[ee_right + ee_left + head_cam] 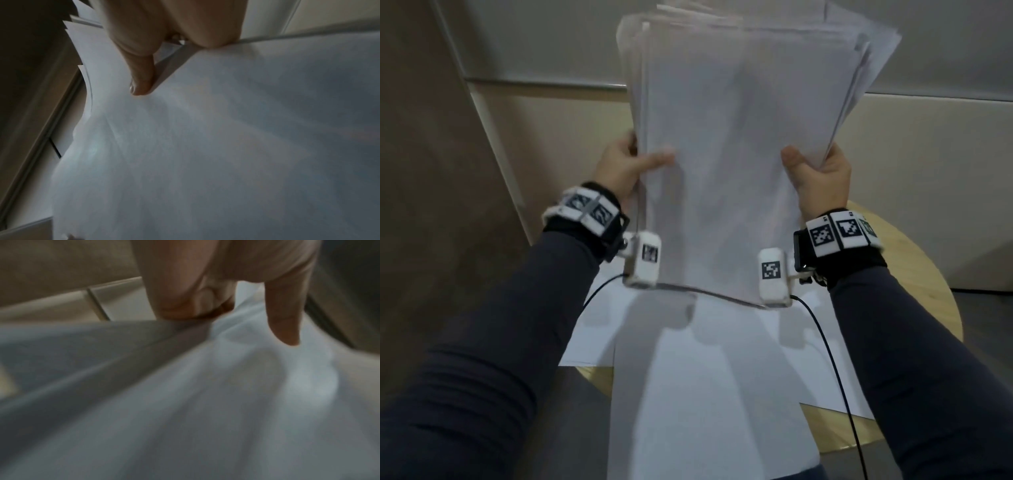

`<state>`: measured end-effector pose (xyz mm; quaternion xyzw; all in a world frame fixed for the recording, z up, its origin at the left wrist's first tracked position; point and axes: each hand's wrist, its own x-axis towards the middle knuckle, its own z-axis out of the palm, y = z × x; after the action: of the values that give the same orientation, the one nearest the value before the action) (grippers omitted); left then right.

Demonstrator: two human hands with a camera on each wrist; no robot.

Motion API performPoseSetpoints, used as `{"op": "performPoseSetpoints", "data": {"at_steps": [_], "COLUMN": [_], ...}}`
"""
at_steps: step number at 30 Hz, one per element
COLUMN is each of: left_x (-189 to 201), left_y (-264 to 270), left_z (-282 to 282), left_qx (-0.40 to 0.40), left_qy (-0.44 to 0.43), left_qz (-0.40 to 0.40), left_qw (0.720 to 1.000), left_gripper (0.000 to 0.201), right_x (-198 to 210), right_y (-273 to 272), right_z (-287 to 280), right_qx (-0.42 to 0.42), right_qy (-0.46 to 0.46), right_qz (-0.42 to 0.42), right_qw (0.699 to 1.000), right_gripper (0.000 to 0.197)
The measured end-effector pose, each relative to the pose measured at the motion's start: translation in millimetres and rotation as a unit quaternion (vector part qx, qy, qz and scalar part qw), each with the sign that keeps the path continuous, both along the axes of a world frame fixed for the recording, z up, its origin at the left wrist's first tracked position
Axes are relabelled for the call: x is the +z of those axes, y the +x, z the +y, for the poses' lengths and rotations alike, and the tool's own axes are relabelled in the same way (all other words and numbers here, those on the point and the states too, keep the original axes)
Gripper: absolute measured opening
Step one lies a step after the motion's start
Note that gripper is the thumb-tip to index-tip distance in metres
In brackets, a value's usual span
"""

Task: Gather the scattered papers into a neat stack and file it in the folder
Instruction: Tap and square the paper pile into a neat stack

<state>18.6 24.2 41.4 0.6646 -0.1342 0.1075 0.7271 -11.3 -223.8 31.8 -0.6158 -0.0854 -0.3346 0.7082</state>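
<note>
Both hands are gripping the paper stack (739, 144) upright at frame centre, above the round table (914, 294). Left hand (619, 164) is pinching its left edge, thumb on front; right hand (818, 174) is pinching the right edge likewise. Top corners are fanning unevenly. More loose sheets (709, 394) are lying on the table, lower centre.

the upright sheaf of white paper sheets (743, 154) is cut off by the head view's top edge, and it hides the fingers of the left hand (621, 164) and right hand (820, 178); only the thumbs show in front. the white sheets lying on the round pale wooden table (914, 308) run off the bottom edge. both wrist views are blurred, perhaps by motion.
</note>
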Motion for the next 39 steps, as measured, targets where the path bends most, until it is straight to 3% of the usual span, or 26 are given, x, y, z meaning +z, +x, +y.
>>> {"op": "performPoseSetpoints", "data": {"at_steps": [2,4,6,8,11,14,17,18,19,21,22,23,25,27,28,29,31,34,37,39], "left_x": [-19.2,-24.6,-28.9,-42.6,-69.7,-68.6,-49.9,-46.6,-46.9,-54.1,-63.1,-72.3,-92.7,-102.1,-107.4,-108.9,-108.9,-109.4,-107.8,-117.5], "left_y": [-2.9,-6.1,-7.3,-9.2,-14.4,-18.7,-23.3,-22.5,-21.0,-21.9,-21.3,-25.3,-34.8,-52.2,-58.3,-64.7,-74.7,-74.0,-68.1,-55.6], "left_z": [-2.0,-6.2,-7.0,-6.8,-11.0,-17.5,-10.9,-0.6,13.5,42.6,60.4,75.4,97.5,99.0,96.6,91.4,78.5,65.2,56.6,58.6], "left_qx": [0.003,0.040,0.077,0.067,0.021,0.048,0.087,0.095,0.099,0.097,0.093,0.090,0.083,0.075,0.070,0.073,0.083,0.076,0.090,0.086], "left_qy": [0.040,0.020,-0.007,-0.016,0.020,0.040,0.050,0.045,0.041,0.048,0.043,0.037,0.050,0.088,0.103,0.121,0.150,0.174,0.187,0.197], "left_qz": [0.025,0.020,0.018,0.035,0.067,0.063,0.077,0.093,0.115,0.184,0.234,0.290,0.384,0.457,0.475,0.486,0.508,0.508,0.495,0.492], "left_qw": [0.999,0.999,0.997,0.997,0.997,0.996,0.992,0.990,0.988,0.977,0.967,0.952,0.918,0.882,0.871,0.862,0.844,0.840,0.844,0.844], "left_gripper": [0.029,0.016,0.012,0.021,0.028,0.026,0.016,0.015,0.015,0.013,0.024,0.038,0.058,0.071,0.067,0.055,0.031,0.047,0.044,0.066], "right_x": [0.1,0.5,-0.5,-4.8,-18.2,-22.6,-10.4,-10.6,-13.4,-32.1,-45.1,-52.8,-61.4,-57.3,-53.6,-52.6,-52.2,-59.4,-65.3,-69.2], "right_y": [-0.6,-0.9,-2.3,-3.9,-3.4,-1.4,-4.6,-6.1,-12.3,-33.3,-42.7,-54.1,-67.8,-70.8,-69.7,-68.6,-70.1,-66.2,-55.0,-46.1], "right_z": [2.5,6.0,7.3,5.6,2.1,2.9,-15.1,-31.2,-47.7,-78.3,-88.3,-89.5,-88.1,-81.1,-76.3,-70.6,-56.5,-40.1,-31.5,-28.4], "right_qx": [0.004,0.003,0.000,-0.002,-0.010,0.003,-0.010,-0.028,-0.053,-0.088,-0.088,-0.071,-0.065,-0.075,-0.061,-0.048,-0.035,-0.045,-0.024,0.000], "right_qy": [0.003,0.003,0.015,0.025,-0.028,-0.096,-0.168,-0.209,-0.299,-0.518,-0.566,-0.567,-0.542,-0.500,-0.476,-0.477,-0.528,-0.562,-0.526,-0.456], "right_qz": [0.000,0.000,-0.002,0.006,0.079,0.126,0.251,0.318,0.396,0.520,0.548,0.576,0.603,0.597,0.599,0.601,0.597,0.583,0.575,0.584], "right_qw": [1.000,1.000,1.000,1.000,0.996,0.987,0.953,0.924,0.866,0.673,0.609,0.584,0.582,0.623,0.641,0.639,0.604,0.585,0.626,0.672], "right_gripper": [0.019,0.017,0.016,0.018,0.036,0.069,0.067,0.070,0.076,0.070,0.059,0.051,0.047,0.048,0.044,0.037,0.037,0.049,0.052,0.046]}}
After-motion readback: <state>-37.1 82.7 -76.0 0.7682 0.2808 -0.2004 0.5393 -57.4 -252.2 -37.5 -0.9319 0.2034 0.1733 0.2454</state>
